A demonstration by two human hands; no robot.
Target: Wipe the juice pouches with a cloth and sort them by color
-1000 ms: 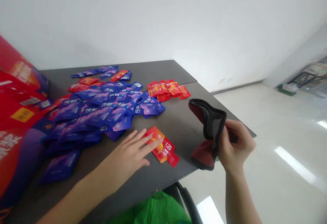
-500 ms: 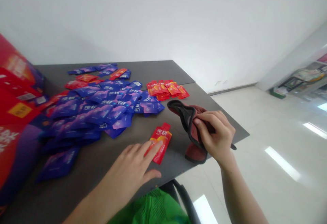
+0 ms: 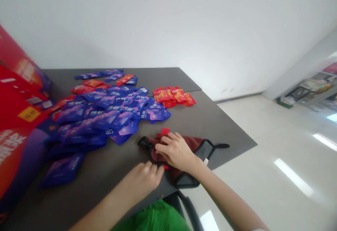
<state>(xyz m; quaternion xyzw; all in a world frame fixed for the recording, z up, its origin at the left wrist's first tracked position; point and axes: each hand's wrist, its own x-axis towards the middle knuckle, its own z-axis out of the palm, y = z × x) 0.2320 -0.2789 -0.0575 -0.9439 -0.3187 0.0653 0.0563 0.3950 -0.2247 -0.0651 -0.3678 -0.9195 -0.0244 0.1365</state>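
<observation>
A reddish-brown cloth (image 3: 193, 142) with black trim and a black loop lies bunched near the table's front edge. Beneath it is a red sachet (image 3: 165, 131); only its spout end and a bit of its lower edge show. My right hand (image 3: 179, 152) presses on the cloth over the sachet, fingers bent into the fabric. Just below and left, my left hand (image 3: 143, 180) has its fingers curled closed at the cloth's black edge, by the sachet's lower end. What its fingertips grip is hidden.
A heap of blue-purple sachets (image 3: 105, 115) spreads over the grey table (image 3: 221, 129), with a small group of red sachets (image 3: 175, 96) to its right. Large red boxes or bags (image 3: 15, 101) stand at the left. A white wall rises behind.
My right hand has brought the cloth left and down onto the red sachet, covering most of it. My left hand has gone from stretched flat on the sachet to curled at its lower end.
</observation>
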